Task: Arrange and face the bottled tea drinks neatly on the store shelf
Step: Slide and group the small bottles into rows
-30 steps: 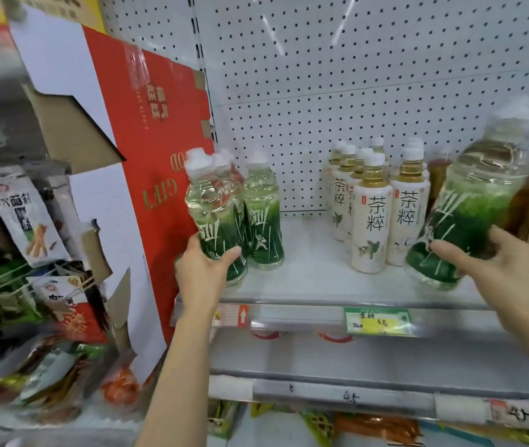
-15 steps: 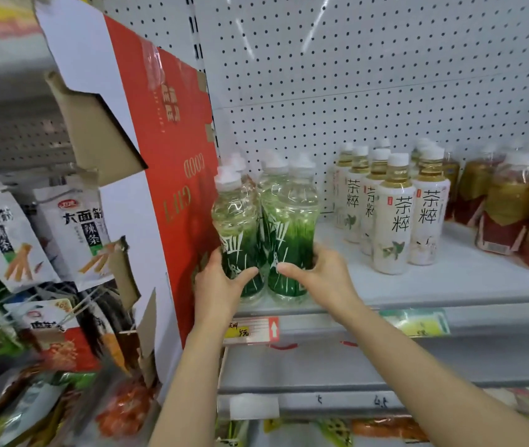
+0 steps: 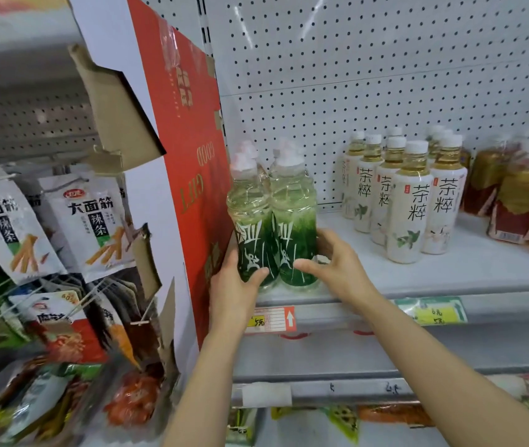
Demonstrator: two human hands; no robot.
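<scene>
Right hand (image 3: 334, 269) shifted lower on right green bottle (image 3: 293, 221); thumb wrapped.

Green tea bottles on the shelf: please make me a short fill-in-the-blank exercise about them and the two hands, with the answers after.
1. The left hand holds the front green-labelled bottle that stands right beside the big ____ cardboard box.
2. The right hand holds the neighbouring green-labelled bottle; the two front bottles stand ____ each other.
3. The white-labelled bottles stand to the ____ of the green ones.
4. All the caps on the white-labelled bottles are ____.

Answers: red; touching; right; white
</scene>
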